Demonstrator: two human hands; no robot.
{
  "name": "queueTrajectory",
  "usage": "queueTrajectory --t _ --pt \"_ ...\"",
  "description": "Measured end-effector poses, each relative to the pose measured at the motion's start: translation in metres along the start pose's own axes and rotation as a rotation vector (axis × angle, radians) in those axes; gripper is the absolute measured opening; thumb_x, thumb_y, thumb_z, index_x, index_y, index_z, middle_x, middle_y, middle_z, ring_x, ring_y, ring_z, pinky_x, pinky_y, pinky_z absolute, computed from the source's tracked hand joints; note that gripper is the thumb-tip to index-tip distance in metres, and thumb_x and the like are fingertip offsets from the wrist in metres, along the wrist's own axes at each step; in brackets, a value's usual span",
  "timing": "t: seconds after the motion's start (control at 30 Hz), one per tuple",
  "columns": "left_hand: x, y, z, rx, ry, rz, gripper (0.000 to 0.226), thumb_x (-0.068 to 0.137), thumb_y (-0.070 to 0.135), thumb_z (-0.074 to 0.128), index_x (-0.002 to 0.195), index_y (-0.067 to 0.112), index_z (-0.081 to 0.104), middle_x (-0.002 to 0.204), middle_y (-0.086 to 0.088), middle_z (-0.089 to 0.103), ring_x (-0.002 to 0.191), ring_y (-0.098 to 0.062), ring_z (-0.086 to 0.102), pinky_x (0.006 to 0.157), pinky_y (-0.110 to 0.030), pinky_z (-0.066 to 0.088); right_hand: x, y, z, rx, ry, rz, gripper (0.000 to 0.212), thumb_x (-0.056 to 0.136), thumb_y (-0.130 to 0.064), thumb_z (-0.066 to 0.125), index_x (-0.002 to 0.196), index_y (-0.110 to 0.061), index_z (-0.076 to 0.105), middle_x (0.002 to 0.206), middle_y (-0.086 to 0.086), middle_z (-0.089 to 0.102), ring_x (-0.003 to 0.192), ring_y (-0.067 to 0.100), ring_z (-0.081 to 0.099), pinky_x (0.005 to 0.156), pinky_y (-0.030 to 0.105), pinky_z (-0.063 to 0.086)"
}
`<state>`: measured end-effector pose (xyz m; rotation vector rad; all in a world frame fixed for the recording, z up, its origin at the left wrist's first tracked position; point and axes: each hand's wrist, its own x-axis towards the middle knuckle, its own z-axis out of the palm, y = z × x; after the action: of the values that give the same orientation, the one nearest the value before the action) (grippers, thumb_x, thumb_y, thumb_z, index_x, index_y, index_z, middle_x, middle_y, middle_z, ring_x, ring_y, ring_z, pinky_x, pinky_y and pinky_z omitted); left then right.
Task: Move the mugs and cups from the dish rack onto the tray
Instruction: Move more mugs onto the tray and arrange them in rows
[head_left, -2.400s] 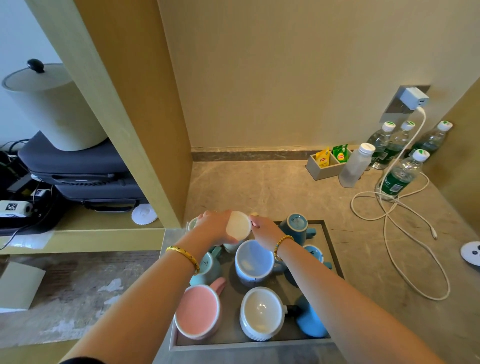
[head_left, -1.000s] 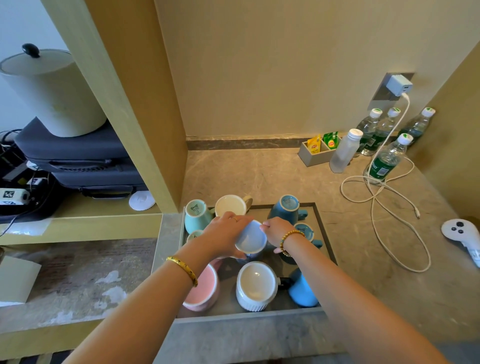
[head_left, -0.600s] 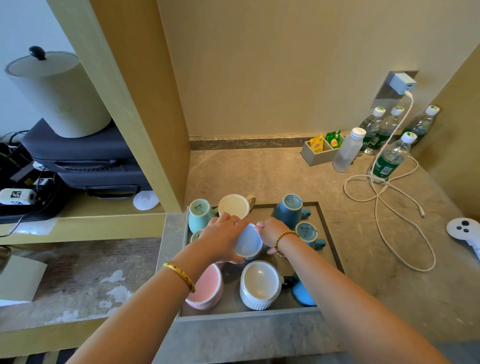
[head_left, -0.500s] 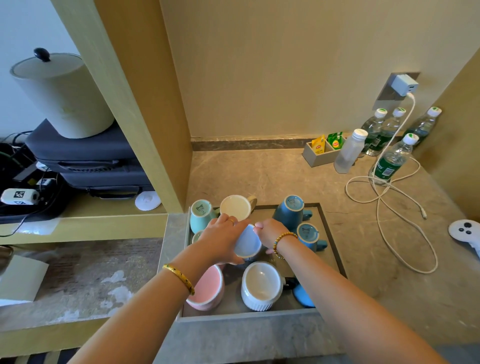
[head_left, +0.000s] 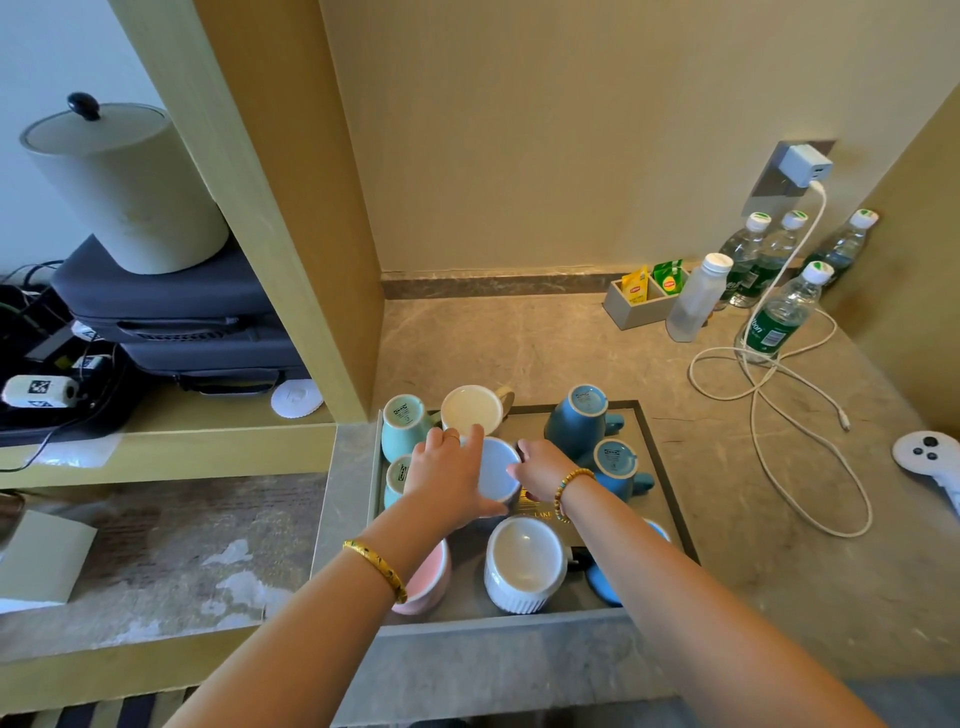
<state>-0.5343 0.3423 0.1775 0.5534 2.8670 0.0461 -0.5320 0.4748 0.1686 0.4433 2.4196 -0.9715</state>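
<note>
Pastel and blue mugs on a grey tray (head_left: 670, 483)

Near edge: pink mug (head_left: 428, 582), white ribbed mug (head_left: 524, 569). Far edge: mint mug (head_left: 404, 426), cream mug (head_left: 471, 409), dark blue mug (head_left: 579, 422).

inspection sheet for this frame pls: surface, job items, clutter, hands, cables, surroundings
Surface: grey stone counter.
Job's things: tray packed with upturned mugs; pale blue mug mid-tray between both hands; no dish rack seen.
Clutter: water bottles, tea-bag box, white controller.
Grippers: left hand grips the pale blue mug; right hand touches its side.
Cables: white charger cable looped over the counter from a wall plug.
Surroundings: wooden divider; lidded canister on a dark case.
</note>
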Motion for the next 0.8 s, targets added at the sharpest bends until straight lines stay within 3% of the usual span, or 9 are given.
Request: queueTrajectory --t 0.1,0.17,0.23,0.3,0.47,0.53,0.6,0.73,0.8 --pt "-0.001 0.002 0.002 0.02 0.02 -0.014 0.094 0.064 0.069 0.065 0.133 0.018 0.025 0.126 -0.012 0.05 0.116 -0.028 0.044 0.092 -0.037 0.04 0.002 0.003 -0.002 0.029 -0.019 -0.01 0.011 0.093 -0.017 0.048 0.083 -0.015 0.043 0.072 0.001 0.045 0.084 0.021 0.051 0.08 0.035 0.051" --pt "0.0 0.001 0.002 0.02 0.005 -0.012 0.097 0.065 0.069 0.064 0.136 0.018 0.022 0.128 -0.012 0.049 0.118 -0.029 0.043 0.093 -0.037 0.04 0.002 0.004 -0.003 0.101 -0.051 0.02 0.011 0.093 -0.016 0.049 0.103 -0.013 0.048 0.093 0.006 0.056 0.094 0.022 0.053 0.084 0.035 0.051" --pt "0.001 -0.002 0.0 0.014 -0.017 -0.016 0.097 0.066 0.069 0.063 0.136 0.016 0.022 0.13 -0.013 0.049 0.12 -0.029 0.043 0.094 -0.038 0.04 0.003 0.004 -0.003 0.314 -0.075 0.09 0.049 0.093 -0.013 0.051 0.139 -0.01 0.033 0.134 0.01 0.049 0.118 0.027 0.049 0.089 0.035 0.049" --pt "0.001 -0.005 -0.003 0.009 -0.046 -0.028 0.094 0.067 0.07 0.062 0.133 0.013 0.027 0.131 -0.012 0.048 0.121 -0.029 0.043 0.094 -0.038 0.04 0.003 0.002 -0.003 0.509 -0.071 0.139 0.068 0.091 -0.009 0.054 0.147 -0.01 0.015 0.148 0.008 0.037 0.131 0.029 0.039 0.097 0.039 0.046" --pt "0.005 -0.013 -0.008 -0.101 -0.135 -0.053 0.08 0.071 0.067 0.061 0.124 0.01 0.044 0.125 -0.01 0.051 0.118 -0.027 0.043 0.091 -0.038 0.041 0.002 0.004 0.0 0.491 0.005 0.145 0.047 0.088 -0.011 0.058 0.131 -0.001 0.041 0.13 0.018 0.051 0.121 0.033 0.048 0.102 0.043 0.045" --pt "0.005 -0.014 -0.007 -0.132 -0.133 -0.056 0.076 0.071 0.066 0.062 0.122 0.011 0.046 0.123 -0.009 0.053 0.117 -0.026 0.043 0.091 -0.038 0.041 -0.001 0.007 0.003 0.465 0.016 0.134 0.024 0.09 -0.018 0.054 0.109 -0.003 0.055 0.108 0.019 0.058 0.11 0.033 0.054 0.098 0.04 0.048" --pt "0.005 -0.013 -0.005 -0.132 -0.127 -0.06 0.076 0.072 0.066 0.061 0.122 0.011 0.046 0.122 -0.008 0.053 0.116 -0.026 0.044 0.089 -0.036 0.041 -0.002 0.01 0.005 0.301 0.02 0.079 0.021 0.094 -0.023 0.047 0.084 -0.007 0.056 0.083 0.013 0.054 0.092 0.029 0.054 0.086 0.033 0.046" --pt "0.002 -0.01 -0.003 -0.125 -0.135 -0.067 0.079 0.069 0.067 0.062 0.124 0.012 0.044 0.123 -0.008 0.052 0.117 -0.027 0.042 0.088 -0.036 0.04 -0.002 0.008 0.004 0.146 0.036 -0.011 0.026 0.096 -0.024 0.043 0.077 -0.009 0.054 0.07 0.009 0.048 0.083 0.024 0.049 0.079 0.032 0.043" --pt "0.0 -0.009 -0.003 -0.121 -0.13 -0.08 0.079 0.068 0.066 0.064 0.124 0.013 0.044 0.124 -0.007 0.052 0.118 -0.027 0.042 0.089 -0.037 0.04 -0.001 0.009 0.003 0.146 0.028 -0.049 0.021 0.096 -0.022 0.043 0.083 -0.01 0.054 0.076 0.01 0.05 0.085 0.024 0.049 0.08 0.033 0.043"
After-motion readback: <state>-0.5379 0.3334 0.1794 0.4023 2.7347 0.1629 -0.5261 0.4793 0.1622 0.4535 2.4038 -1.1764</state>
